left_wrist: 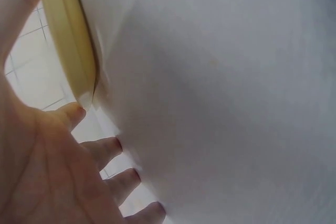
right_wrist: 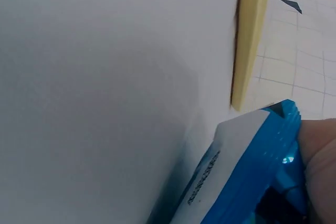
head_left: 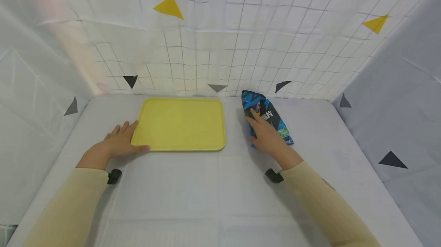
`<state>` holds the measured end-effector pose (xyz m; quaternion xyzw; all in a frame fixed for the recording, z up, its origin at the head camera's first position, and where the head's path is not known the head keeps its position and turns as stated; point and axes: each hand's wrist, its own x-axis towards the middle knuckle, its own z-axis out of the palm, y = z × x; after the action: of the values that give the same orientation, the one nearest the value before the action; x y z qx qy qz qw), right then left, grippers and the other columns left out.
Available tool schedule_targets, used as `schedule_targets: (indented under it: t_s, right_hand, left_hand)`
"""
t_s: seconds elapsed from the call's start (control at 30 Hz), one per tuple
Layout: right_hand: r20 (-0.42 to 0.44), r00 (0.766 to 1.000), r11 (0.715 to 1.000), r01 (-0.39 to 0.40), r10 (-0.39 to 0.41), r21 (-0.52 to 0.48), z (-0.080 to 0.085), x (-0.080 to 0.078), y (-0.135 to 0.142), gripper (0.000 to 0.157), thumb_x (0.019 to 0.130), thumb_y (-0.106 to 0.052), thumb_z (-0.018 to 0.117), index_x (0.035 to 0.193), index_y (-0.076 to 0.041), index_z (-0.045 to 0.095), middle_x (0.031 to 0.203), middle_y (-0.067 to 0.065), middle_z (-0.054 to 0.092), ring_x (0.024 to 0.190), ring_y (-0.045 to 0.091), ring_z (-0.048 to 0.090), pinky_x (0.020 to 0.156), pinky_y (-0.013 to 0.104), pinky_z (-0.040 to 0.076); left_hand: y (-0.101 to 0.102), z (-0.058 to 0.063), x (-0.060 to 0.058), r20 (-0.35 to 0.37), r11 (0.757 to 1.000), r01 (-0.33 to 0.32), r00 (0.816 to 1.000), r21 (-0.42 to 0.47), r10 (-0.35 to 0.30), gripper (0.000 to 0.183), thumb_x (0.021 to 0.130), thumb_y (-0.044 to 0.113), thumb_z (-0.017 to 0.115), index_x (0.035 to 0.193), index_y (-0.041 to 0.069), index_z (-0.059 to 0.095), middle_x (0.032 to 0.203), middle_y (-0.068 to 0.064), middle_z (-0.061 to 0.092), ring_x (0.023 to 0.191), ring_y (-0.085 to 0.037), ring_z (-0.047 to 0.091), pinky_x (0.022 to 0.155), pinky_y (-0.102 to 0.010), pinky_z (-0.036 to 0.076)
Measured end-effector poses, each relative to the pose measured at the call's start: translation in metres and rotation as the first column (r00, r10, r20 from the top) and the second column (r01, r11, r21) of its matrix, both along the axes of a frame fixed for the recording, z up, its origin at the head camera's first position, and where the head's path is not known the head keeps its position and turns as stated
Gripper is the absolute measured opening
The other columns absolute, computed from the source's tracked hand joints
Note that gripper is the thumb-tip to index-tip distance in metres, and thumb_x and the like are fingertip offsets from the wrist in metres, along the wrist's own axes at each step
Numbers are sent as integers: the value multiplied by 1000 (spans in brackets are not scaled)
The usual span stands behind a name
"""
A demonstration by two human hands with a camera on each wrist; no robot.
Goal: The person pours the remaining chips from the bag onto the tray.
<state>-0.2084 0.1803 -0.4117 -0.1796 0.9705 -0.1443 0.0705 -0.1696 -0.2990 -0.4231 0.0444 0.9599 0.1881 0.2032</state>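
Observation:
In the head view, a yellow rectangular tray [head_left: 179, 124] lies flat on the white table. My left hand [head_left: 120, 141] is at its left end, fingers spread and the thumb along the near-left corner. Seen from the left wrist, the tray's side [left_wrist: 71, 35] stands close to the thumb and index finger. To the right of the tray is a shiny blue and black snack bag [head_left: 270, 115] with white lettering. My right hand [head_left: 270, 136] rests on its front, with extended fingers; some fingers are hidden. The bag's white label panel [right_wrist: 220, 156] shows in the right wrist view.
White cloth covers the table [head_left: 165, 193]. A white grid-patterned curtain [head_left: 206, 48] hangs at the back, with yellow and dark triangles on it. Plain white curtains stand on both sides. A black wrist device [head_left: 114, 177] sits at the left cuff, another [head_left: 274, 176] at the right.

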Motion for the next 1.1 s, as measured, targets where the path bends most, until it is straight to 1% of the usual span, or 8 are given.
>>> schedule_targets:
  t_s: [0.1,0.17,0.27,0.4,0.67,0.83,0.9,1.1]
  right_hand:
    - [-29,1000,999,-6,5,-49,3,2,5,75,93,-8,69,157,-3,29,169,5,3,144,38,35,98,47,48]
    - [-49,999,997,-11,8,-73,5,4,8,75,94,-9,68,157,-4,28,169,3,3,137,37,43,85,42,52]
    - [-93,995,994,-27,17,-107,8,6,12,76,94,-9,69,157,-5,29,169,3,3,132,36,48,72,36,50]
    - [-151,989,988,-31,8,-150,9,7,19,77,93,-10,71,158,-6,29,169,1,3,132,37,48,65,35,50]
    - [-209,975,966,13,-69,-257,12,9,28,79,93,-13,72,159,-12,28,169,-4,2,140,41,40,79,47,54]
    - [-230,969,954,21,-93,-300,16,11,30,79,93,-13,72,159,-12,28,169,-3,2,141,42,37,78,49,55]
    - [-242,965,950,20,-100,-312,16,12,30,78,94,-12,71,159,-12,28,169,-3,2,144,42,32,83,52,54]
    - [-288,950,927,6,-122,-376,15,14,33,79,92,-11,73,159,-14,30,168,-2,5,148,40,24,104,61,41]
  left_hand:
    - [0,0,0,0,1000,-1,1000,0,1,126,80,75,64,158,-3,2,156,-42,-2,139,-66,-5,107,-79,3]
    - [0,0,-1,0,1000,-1,1000,-2,1,127,80,75,64,158,-3,2,156,-42,-2,139,-66,-5,106,-79,3]
    - [0,-1,-1,2,1000,-1,1000,-5,1,127,80,75,64,158,-3,2,156,-42,-3,139,-66,-5,106,-80,3]
    - [0,-1,-2,-1,1000,0,1000,-8,0,127,80,75,64,158,-3,2,157,-42,-2,140,-66,-4,107,-79,3]
    - [1,0,-1,-1,1000,-2,1000,-5,2,126,80,74,65,158,-4,4,156,-42,-1,140,-66,-4,107,-79,4]
    - [1,1,-2,-3,1000,-2,1000,-8,2,125,81,74,65,158,-4,4,156,-43,-1,139,-66,-3,107,-79,4]
    - [1,1,-2,-1,1000,-4,1000,-9,4,126,80,74,65,158,-4,4,156,-42,-1,140,-66,-3,107,-79,4]
    - [1,1,-1,0,1000,-5,1000,-9,5,126,80,75,64,158,-3,4,157,-42,-1,140,-65,-4,107,-79,3]
